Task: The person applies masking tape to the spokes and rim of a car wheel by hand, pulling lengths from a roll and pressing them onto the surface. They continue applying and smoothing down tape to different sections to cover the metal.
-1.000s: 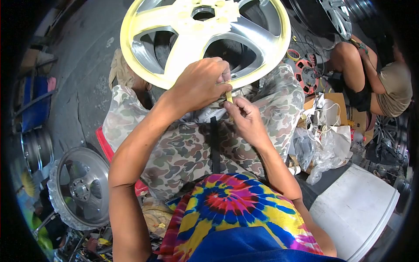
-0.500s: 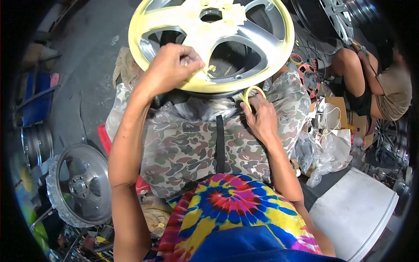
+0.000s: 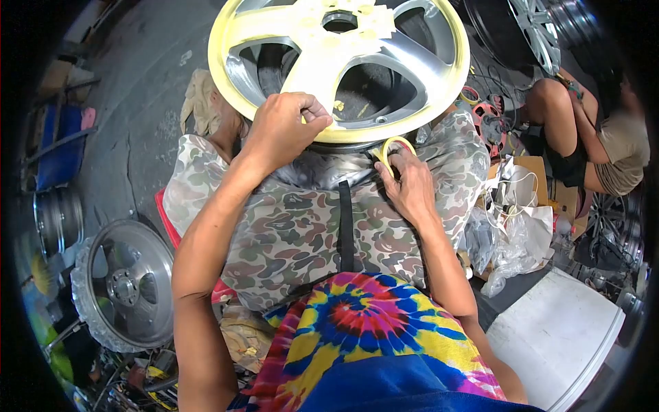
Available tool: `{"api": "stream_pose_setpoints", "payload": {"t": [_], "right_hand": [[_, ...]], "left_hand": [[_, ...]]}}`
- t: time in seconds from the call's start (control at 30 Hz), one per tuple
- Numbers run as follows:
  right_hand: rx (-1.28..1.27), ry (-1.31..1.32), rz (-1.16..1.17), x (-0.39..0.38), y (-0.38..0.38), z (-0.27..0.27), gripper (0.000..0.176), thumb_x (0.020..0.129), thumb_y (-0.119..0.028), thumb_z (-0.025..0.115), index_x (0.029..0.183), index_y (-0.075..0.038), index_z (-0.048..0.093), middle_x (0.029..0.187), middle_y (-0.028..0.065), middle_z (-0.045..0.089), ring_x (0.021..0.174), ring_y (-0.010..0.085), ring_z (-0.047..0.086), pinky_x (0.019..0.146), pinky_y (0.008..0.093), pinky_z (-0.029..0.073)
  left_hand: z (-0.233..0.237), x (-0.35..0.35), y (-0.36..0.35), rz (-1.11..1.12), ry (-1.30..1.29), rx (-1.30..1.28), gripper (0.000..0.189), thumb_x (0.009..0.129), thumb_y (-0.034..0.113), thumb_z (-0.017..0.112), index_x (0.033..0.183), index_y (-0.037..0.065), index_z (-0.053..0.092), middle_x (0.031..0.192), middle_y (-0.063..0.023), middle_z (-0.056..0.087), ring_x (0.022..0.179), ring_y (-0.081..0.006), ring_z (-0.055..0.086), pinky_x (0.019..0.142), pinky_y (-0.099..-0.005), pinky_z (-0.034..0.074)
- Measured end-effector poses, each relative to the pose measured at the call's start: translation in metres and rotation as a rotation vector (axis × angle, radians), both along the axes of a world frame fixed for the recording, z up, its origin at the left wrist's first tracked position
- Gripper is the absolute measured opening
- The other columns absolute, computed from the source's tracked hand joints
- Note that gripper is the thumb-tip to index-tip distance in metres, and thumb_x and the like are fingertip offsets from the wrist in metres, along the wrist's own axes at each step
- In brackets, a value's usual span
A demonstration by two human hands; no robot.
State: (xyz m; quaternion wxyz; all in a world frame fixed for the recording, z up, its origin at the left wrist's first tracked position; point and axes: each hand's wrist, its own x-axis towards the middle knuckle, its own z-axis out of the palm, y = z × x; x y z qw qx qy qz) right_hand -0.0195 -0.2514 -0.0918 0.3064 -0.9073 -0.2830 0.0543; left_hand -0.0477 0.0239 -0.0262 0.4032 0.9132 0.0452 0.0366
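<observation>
A silver wheel rim (image 3: 432,65) stands in front of my knees, its outer ring and several parts of its spokes covered in yellow masking tape. At the rim's lower left edge is my left hand (image 3: 285,130), its thumb and fingers pinched together by the taped spoke; whatever lies between the fingertips is too small to make out. My right hand (image 3: 412,185) is closed on a roll of yellow tape (image 3: 386,152), just below the rim's lower right edge and above my camouflage trousers (image 3: 309,226).
At the right, another person (image 3: 556,117) sits near more wheels (image 3: 535,34). A cardboard box with plastic bags (image 3: 515,233) and a white panel (image 3: 556,336) lie at my right. Another rim (image 3: 127,288) leans at the lower left.
The rim appears slightly further right and higher in view. My left hand has shifted right and down along with its forearm, still pinched. My right hand keeps the tape roll in nearly the same place.
</observation>
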Motion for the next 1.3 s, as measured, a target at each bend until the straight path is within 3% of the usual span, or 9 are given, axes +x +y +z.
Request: {"api": "stream_pose_setpoints", "payload": {"t": [0.17, 0.23, 0.37, 0.43, 0.47, 0.63, 0.9, 1.13, 1.3], "right_hand": [[-0.025, 0.009, 0.006, 0.001, 0.0, 0.0, 0.025, 0.094, -0.024, 0.072, 0.093, 0.001, 0.074, 0.089, 0.0211, 0.066, 0.082, 0.0428, 0.065, 0.075, 0.051, 0.051], [-0.024, 0.013, 0.008, 0.001, -0.001, 0.0, 0.025, 0.094, -0.024, 0.072, 0.094, 0.001, 0.074, 0.089, 0.021, 0.066, 0.082, 0.0427, 0.066, 0.075, 0.0511, 0.051], [-0.018, 0.02, 0.022, -0.001, -0.002, -0.003, 0.026, 0.094, -0.024, 0.072, 0.095, 0.001, 0.074, 0.09, 0.0219, 0.066, 0.083, 0.0433, 0.065, 0.076, 0.0513, 0.051], [0.0, 0.013, 0.022, -0.001, -0.002, -0.001, 0.026, 0.094, -0.024, 0.072, 0.095, 0.001, 0.074, 0.091, 0.0226, 0.067, 0.083, 0.0435, 0.065, 0.077, 0.0512, 0.051], [-0.021, 0.016, 0.013, -0.001, -0.002, 0.001, 0.025, 0.094, -0.024, 0.072, 0.095, 0.001, 0.074, 0.092, 0.0233, 0.067, 0.084, 0.044, 0.066, 0.078, 0.0513, 0.052], [0.015, -0.013, -0.003, -0.002, -0.007, -0.002, 0.026, 0.094, -0.023, 0.072, 0.097, 0.003, 0.074, 0.097, 0.0247, 0.068, 0.091, 0.0451, 0.066, 0.081, 0.0522, 0.052], [-0.059, 0.066, 0.009, 0.0, -0.006, 0.005, 0.027, 0.094, -0.021, 0.071, 0.102, 0.005, 0.074, 0.102, 0.0247, 0.069, 0.095, 0.045, 0.067, 0.086, 0.0506, 0.053], [-0.004, 0.18, -0.025, 0.0, -0.009, 0.008, 0.029, 0.095, -0.021, 0.071, 0.106, 0.006, 0.073, 0.102, 0.0257, 0.068, 0.094, 0.0455, 0.067, 0.085, 0.0491, 0.052], [0.076, 0.286, 0.001, -0.003, -0.001, 0.005, 0.032, 0.097, -0.022, 0.071, 0.107, 0.008, 0.071, 0.102, 0.0255, 0.069, 0.093, 0.0448, 0.067, 0.083, 0.0464, 0.052]], "left_hand": [[-0.007, -0.001, -0.007, 0.006, -0.122, 0.049, 0.016, 0.084, 0.013, 0.081, 0.086, -0.002, 0.076, 0.077, -0.0136, 0.072, 0.065, -0.022, 0.064, 0.062, -0.0342, 0.048], [-0.005, 0.0, -0.01, -0.005, -0.225, 0.183, 0.023, 0.079, 0.016, 0.086, 0.078, -0.002, 0.071, 0.075, -0.0147, 0.07, 0.067, -0.0296, 0.066, 0.063, -0.0375, 0.049], [0.013, 0.006, -0.008, -0.006, -0.435, 0.484, 0.033, 0.073, 0.021, 0.091, 0.071, -0.002, 0.066, 0.067, -0.0148, 0.064, 0.062, -0.033, 0.062, 0.062, -0.0398, 0.048], [0.017, 0.01, 0.004, 0.008, -0.034, 0.375, 0.042, 0.07, 0.026, 0.093, 0.067, -0.002, 0.062, 0.063, -0.0159, 0.063, 0.058, -0.0333, 0.059, 0.061, -0.0403, 0.048], [0.019, 0.011, 0.006, 0.043, -0.033, 0.347, 0.042, 0.073, 0.027, 0.094, 0.067, -0.002, 0.063, 0.059, -0.014, 0.062, 0.055, -0.0276, 0.059, 0.058, -0.0388, 0.048], [0.02, 0.018, 0.025, 0.105, 0.126, 0.216, 0.04, 0.077, 0.027, 0.092, 0.066, -0.001, 0.065, 0.057, -0.0089, 0.063, 0.053, -0.0171, 0.059, 0.056, -0.0354, 0.049], [0.027, 0.02, 0.008, -0.101, 0.089, 0.363, 0.042, 0.075, 0.027, 0.092, 0.062, -0.001, 0.063, 0.055, -0.018, 0.056, 0.051, -0.0296, 0.056, 0.056, -0.0407, 0.046], [0.038, 0.03, 0.004, -0.134, 0.167, 0.412, 0.038, 0.072, 0.021, 0.089, 0.06, 0.0, 0.061, 0.056, -0.019, 0.057, 0.053, -0.0351, 0.056, 0.057, -0.0431, 0.046], [0.028, 0.031, 0.009, -0.214, -0.048, 0.463, 0.03, 0.065, 0.016, 0.089, 0.061, 0.001, 0.063, 0.058, -0.0216, 0.058, 0.058, -0.0397, 0.059, 0.059, -0.0453, 0.047]]}}
